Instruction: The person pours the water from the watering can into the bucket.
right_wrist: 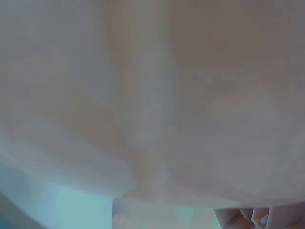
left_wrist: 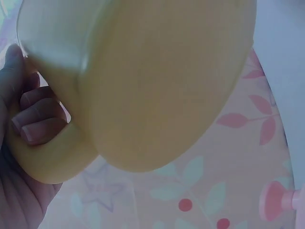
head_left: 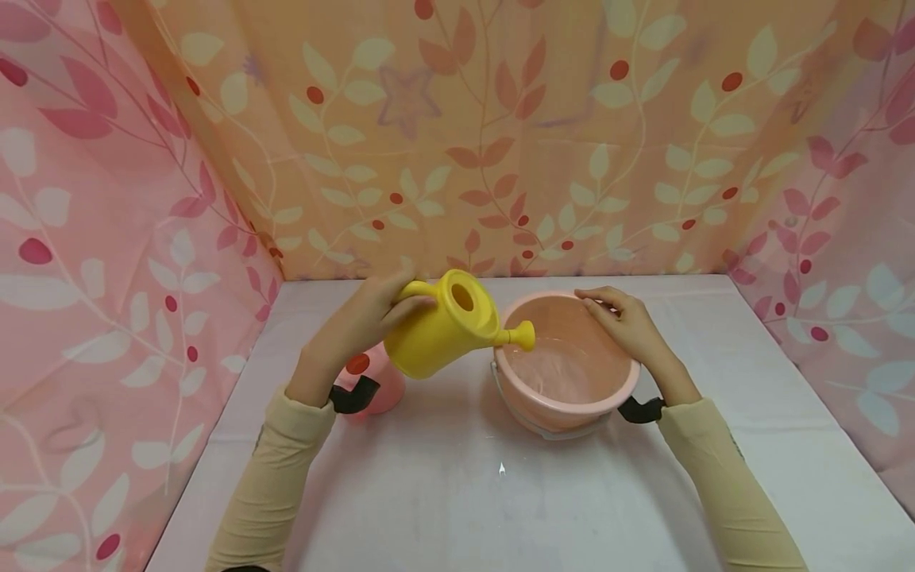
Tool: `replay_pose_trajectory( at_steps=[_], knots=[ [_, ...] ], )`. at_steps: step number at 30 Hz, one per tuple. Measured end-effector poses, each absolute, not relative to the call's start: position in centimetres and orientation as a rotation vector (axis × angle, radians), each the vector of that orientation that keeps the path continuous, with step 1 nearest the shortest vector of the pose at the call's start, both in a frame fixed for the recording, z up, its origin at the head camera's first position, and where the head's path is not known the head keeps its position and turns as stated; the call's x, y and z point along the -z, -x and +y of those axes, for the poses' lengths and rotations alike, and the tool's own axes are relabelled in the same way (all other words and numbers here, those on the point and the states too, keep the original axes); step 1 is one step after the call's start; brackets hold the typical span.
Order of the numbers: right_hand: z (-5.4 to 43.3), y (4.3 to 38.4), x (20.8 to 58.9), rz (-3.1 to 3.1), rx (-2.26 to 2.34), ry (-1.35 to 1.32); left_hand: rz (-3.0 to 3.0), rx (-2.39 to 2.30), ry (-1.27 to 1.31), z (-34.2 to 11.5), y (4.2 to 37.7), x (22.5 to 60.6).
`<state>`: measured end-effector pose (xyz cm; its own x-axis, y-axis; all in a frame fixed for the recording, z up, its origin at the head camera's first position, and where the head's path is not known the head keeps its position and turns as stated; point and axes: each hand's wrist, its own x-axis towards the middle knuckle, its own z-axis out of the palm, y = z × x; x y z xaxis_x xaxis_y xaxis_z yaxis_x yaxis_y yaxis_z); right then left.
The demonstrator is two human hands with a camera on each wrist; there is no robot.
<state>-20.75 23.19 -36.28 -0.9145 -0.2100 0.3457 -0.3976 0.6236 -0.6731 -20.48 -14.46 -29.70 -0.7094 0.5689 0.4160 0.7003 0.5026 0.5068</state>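
In the head view a yellow watering can (head_left: pixel 436 334) is held off the table, tilted so its spout head reaches over the left rim of a pink bucket (head_left: pixel 565 407). My left hand (head_left: pixel 364 318) grips the can's handle, fingers curled round it; the left wrist view shows these fingers (left_wrist: pixel 43 114) and the can's base. What looks like clear water shines in the bucket, and no stream from the spout can be made out. My right hand (head_left: pixel 629 326) holds the bucket's far right rim. The bucket's wall (right_wrist: pixel 143 95) fills most of the right wrist view.
A pink object (head_left: pixel 386 389), partly hidden by my left wrist, stands on the white table (head_left: pixel 429 492). Its pink, flared end (left_wrist: pixel 274 200) shows in the left wrist view. The bucket's pale handle (head_left: pixel 554 435) hangs down in front. Flowered curtains (head_left: pixel 493 119) enclose the back and sides.
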Motion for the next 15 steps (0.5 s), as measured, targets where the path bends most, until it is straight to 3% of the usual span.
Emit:
replay_pose_trajectory(
  at_steps=[15],
  knots=[
    [23.1,20.8,36.3,-2.637,-1.159,-0.479,-2.502,1.123,1.065,-15.6,20.4,32.4]
  ],
)
